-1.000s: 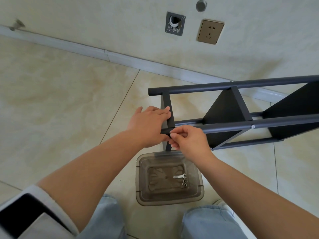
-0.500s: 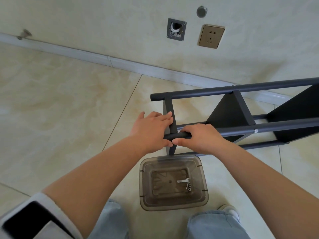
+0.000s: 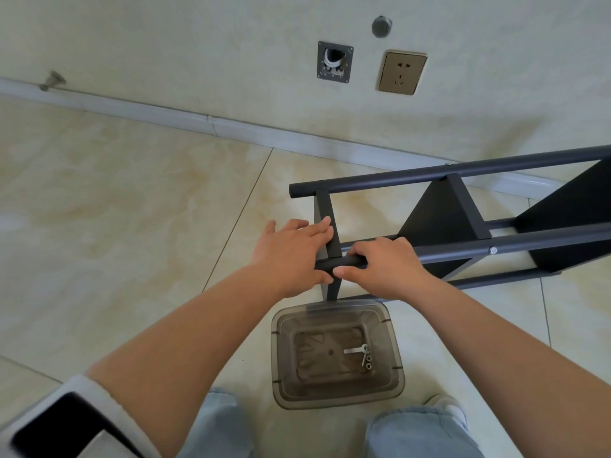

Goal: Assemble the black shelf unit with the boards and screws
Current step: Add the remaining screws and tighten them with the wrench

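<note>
Wall socket (image 3: 401, 73), open wall box (image 3: 335, 62), perhaps a capped hole (image 3: 381, 26).

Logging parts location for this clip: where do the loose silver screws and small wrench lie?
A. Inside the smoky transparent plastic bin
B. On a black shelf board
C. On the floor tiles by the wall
A: the silver screws and small wrench lie on the bottom of the smoky transparent plastic bin, near its right side.

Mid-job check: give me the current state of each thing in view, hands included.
Black shelf unit: lying on its side on the floor, boards fitted.
Near tube: gripped at its end.
Left hand: fingers extended over the end crossbar, thumb under the tube end.
Right hand: curled round the tube.
Clear bin: upright, open, holding a hex key and loose screws.
</note>
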